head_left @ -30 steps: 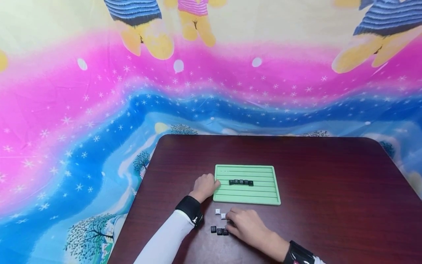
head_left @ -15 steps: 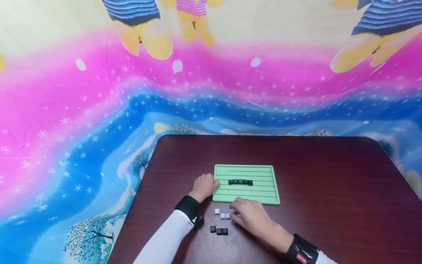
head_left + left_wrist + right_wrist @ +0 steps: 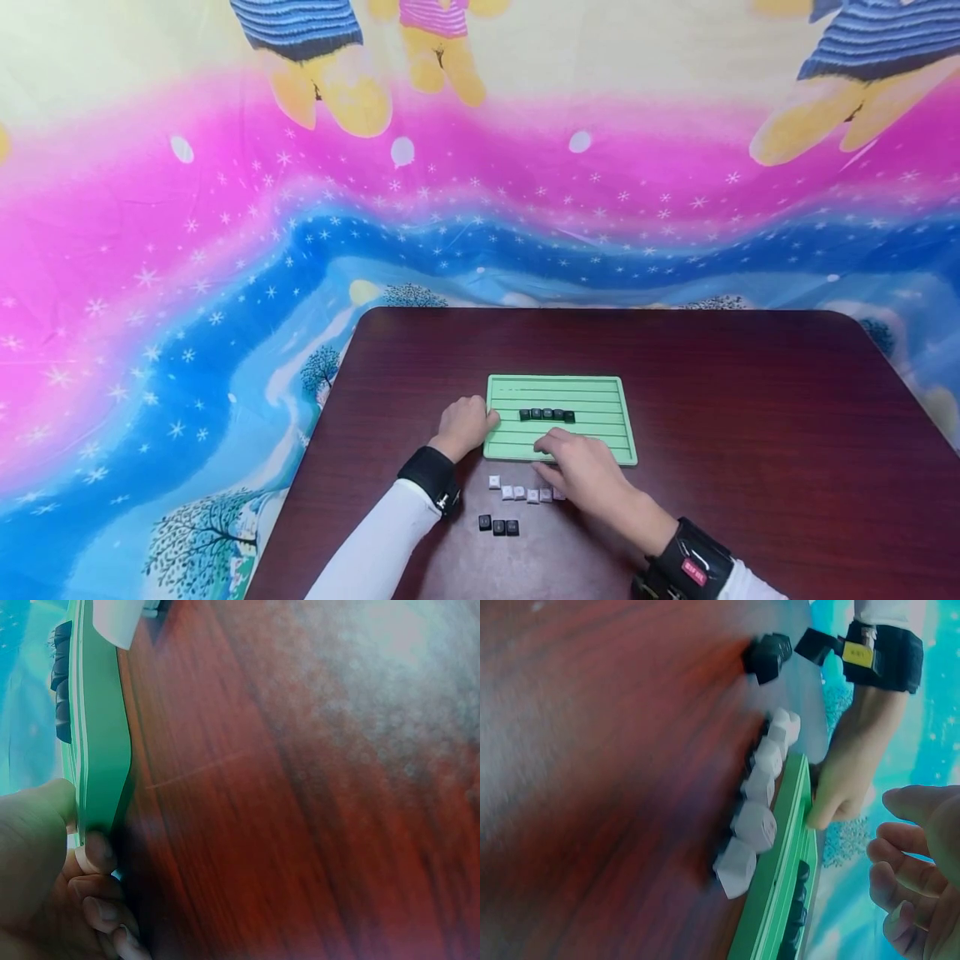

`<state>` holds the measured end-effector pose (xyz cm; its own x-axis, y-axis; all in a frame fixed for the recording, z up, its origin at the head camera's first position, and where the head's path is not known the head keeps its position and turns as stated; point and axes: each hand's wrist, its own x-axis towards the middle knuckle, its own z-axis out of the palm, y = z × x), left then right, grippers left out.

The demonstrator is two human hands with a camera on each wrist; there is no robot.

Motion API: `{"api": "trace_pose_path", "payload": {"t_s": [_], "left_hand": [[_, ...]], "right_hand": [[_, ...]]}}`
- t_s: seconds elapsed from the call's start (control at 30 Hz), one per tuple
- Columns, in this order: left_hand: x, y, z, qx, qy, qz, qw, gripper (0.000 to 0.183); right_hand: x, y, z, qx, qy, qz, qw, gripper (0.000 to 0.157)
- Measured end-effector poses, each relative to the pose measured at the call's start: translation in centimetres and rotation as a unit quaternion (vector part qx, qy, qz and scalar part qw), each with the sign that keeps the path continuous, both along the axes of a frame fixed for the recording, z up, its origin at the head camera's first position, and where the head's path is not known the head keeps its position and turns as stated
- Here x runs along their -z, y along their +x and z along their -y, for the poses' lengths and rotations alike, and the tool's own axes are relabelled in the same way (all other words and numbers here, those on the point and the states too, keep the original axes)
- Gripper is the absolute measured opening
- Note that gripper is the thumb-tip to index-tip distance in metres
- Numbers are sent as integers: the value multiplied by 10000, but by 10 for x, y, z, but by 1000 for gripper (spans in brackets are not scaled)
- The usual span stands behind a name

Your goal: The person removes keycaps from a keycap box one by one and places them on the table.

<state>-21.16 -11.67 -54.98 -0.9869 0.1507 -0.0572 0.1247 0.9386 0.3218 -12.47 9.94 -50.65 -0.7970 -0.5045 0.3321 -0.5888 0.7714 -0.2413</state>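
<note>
My left hand [image 3: 463, 427] grips the left edge of a light green ridged tray [image 3: 592, 450], the thumb on top and the fingers against its side in the left wrist view. A row of several black keycaps [image 3: 547, 414] sits on the tray. My right hand [image 3: 588, 471] hangs over the tray's front edge, its fingers loosely bent; in the right wrist view [image 3: 919, 874] nothing shows between thumb and fingers. Below it, several white keycaps [image 3: 519, 493] lie in a loose row before the tray, the rightmost partly hidden by the hand.
Three black keycaps [image 3: 498, 527] lie on the dark red wooden table [image 3: 750, 417], nearer the person than the white ones. Behind the table's far edge hangs a colourful printed cloth [image 3: 480, 167].
The right hand has moved away from the keycaps, forward and to the right, over the tray's front edge. More white keycaps show now. The left hand stays at the tray.
</note>
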Motion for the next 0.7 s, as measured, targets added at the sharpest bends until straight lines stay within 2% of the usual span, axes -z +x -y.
{"api": "trace_pose_path", "payload": {"t_s": [0.4, 0.7], "left_hand": [[0, 1, -1, 41, 80, 6, 10000, 43], [1, 0, -1, 5, 20, -3, 10000, 44]], "right_hand": [[-2, -9, -10, 229, 28, 49, 9997, 21], [-2, -18, -16, 553, 41, 275, 9981, 21]]}}
